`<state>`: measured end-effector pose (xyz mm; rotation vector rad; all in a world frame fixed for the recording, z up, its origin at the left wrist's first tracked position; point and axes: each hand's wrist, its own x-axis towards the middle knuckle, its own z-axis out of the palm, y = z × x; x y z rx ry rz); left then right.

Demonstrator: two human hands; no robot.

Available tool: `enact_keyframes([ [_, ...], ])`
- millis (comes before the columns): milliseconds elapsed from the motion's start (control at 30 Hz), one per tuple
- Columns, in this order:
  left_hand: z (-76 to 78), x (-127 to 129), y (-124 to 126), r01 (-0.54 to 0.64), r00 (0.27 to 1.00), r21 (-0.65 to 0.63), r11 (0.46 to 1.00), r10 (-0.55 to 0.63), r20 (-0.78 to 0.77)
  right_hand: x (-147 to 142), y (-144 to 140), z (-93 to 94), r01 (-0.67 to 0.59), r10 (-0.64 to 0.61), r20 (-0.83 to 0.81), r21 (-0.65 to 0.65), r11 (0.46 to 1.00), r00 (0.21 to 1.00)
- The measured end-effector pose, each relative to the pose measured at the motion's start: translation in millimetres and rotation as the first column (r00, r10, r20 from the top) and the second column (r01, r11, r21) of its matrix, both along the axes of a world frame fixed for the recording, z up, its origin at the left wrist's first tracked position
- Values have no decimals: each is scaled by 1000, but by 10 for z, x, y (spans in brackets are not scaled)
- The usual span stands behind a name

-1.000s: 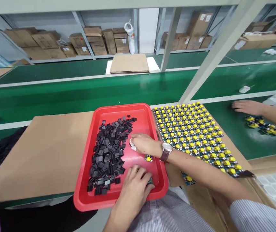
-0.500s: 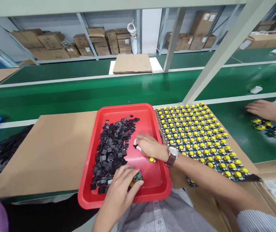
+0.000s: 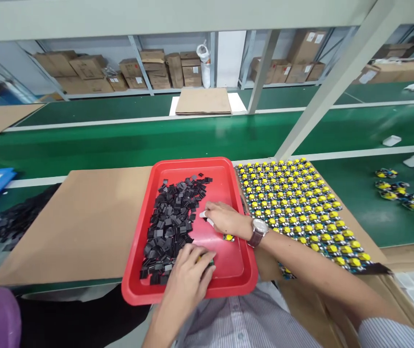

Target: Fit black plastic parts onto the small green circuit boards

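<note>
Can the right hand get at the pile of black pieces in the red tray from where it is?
Probably yes: the right hand rests in the red tray beside the black pieces, nothing between them.

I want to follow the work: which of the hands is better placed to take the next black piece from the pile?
Probably the right hand: its fingertips touch the edge of the black pieces in the red tray, while the left hand is closed over a small green board.

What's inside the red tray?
The red tray holds a heap of black pieces, one yellow-topped part, and both hands: left hand, right hand. Whatever lies under the hands is covered.
</note>
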<state>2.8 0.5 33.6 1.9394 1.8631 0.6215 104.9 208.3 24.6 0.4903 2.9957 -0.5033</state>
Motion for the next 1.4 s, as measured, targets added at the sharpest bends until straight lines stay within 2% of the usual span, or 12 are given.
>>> enact_keyframes([
  [133, 2, 37, 64, 64, 988, -80, 995, -74, -136, 3, -25, 53, -13, 13, 14, 20, 1000, 1000],
  [367, 34, 8, 112, 31, 992, -100, 995, -43, -120, -24, -132, 97, 32, -34, 33, 53, 998, 999],
  [500, 36, -31, 67, 0, 996, -60, 998, -5, -88, 42, -96, 74, 60, -62, 29, 56, 997, 998],
  [633, 51, 3, 87, -2, 990, -101, 995, -13, -141, 86, -29, 13, 73, -73, -9, 31, 997, 997],
  [767, 103, 203, 297, 38, 967, -135, 990, -71, -245, 54, 35, 10, 108, -109, -62, -12, 994, 992],
  [867, 130, 380, 495, 61, 931, -163, 985, -115, -346, 109, 101, 135, 178, -184, -169, -47, 983, 968],
  [967, 138, 436, 670, 64, 908, -187, 980, -135, -397, 332, 102, 319, 270, -283, -315, -84, 959, 906],
  [1033, 139, 381, 803, 60, 906, -187, 981, -132, -402, 554, 22, 398, 317, -358, -427, -165, 934, 830],
  [1100, 136, 276, 973, 41, 909, -174, 984, -109, -403, 786, -111, 407, 309, -488, -528, -393, 866, 695],
  [1200, 118, 109, 1266, -1, 918, -136, 991, -53, -394, 1060, -324, 316, 194, -718, -466, -753, 628, 516],
  [1300, 124, -9, 1461, -13, 934, -105, 994, -25, -356, 1208, -463, 209, 161, -848, -308, -899, 408, 431],
  [1400, 226, -92, 1401, -35, 950, -72, 997, 11, -311, 1296, -514, 167, 117, -911, -227, -952, 282, 343],
])
